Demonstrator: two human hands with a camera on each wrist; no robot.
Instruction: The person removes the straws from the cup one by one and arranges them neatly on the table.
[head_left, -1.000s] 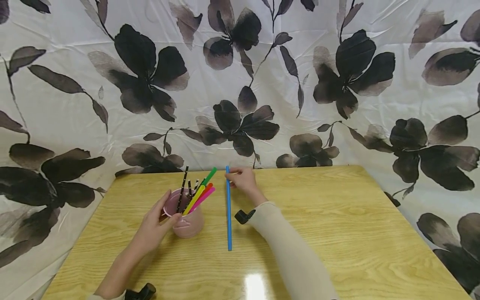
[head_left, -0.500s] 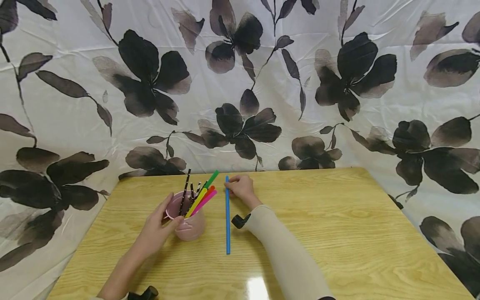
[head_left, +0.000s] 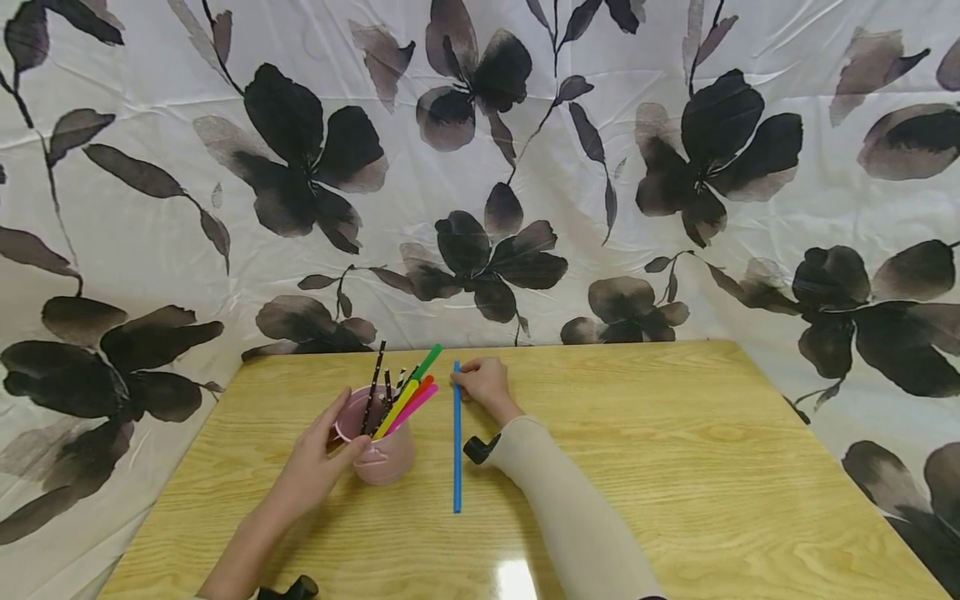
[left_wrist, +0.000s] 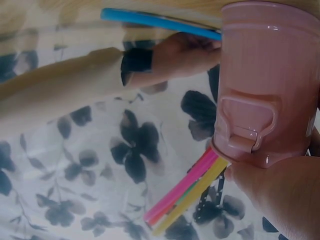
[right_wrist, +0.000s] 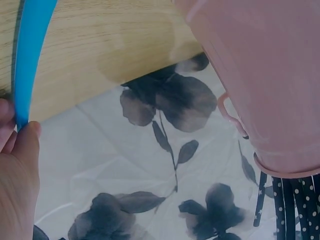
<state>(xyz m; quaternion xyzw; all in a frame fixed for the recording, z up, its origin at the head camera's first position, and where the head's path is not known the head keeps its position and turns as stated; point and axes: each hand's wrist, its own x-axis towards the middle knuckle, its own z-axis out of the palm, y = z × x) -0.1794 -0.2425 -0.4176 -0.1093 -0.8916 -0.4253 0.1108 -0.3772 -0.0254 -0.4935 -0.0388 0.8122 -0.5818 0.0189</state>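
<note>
In the head view my left hand (head_left: 322, 450) grips the rim of a pink metal pail (head_left: 385, 467), thumb on the near side. Several straws lean out of it: black ones with white dots, plus yellow, orange, pink and green (head_left: 428, 363) ones. Right of the pail, a blue straw (head_left: 457, 450) lies lengthwise along the table. My right hand (head_left: 486, 383) pinches its far end between thumb and fingers. The right wrist view shows that thumb against the flat-looking blue straw (right_wrist: 29, 60). In the left wrist view a small handle (left_wrist: 248, 122) shows on the pail's side.
The wooden table (head_left: 675, 467) reaches back to a white cloth (head_left: 570, 167) with dark flowers, hung behind it and at both sides. Black wrist cameras sit on both forearms, the right one (head_left: 480, 448) close to the blue straw.
My right hand has come slightly nearer with the blue straw's far end, which stood level with the table's back edge and now lies below it. My left hand keeps its grip on the pail.
</note>
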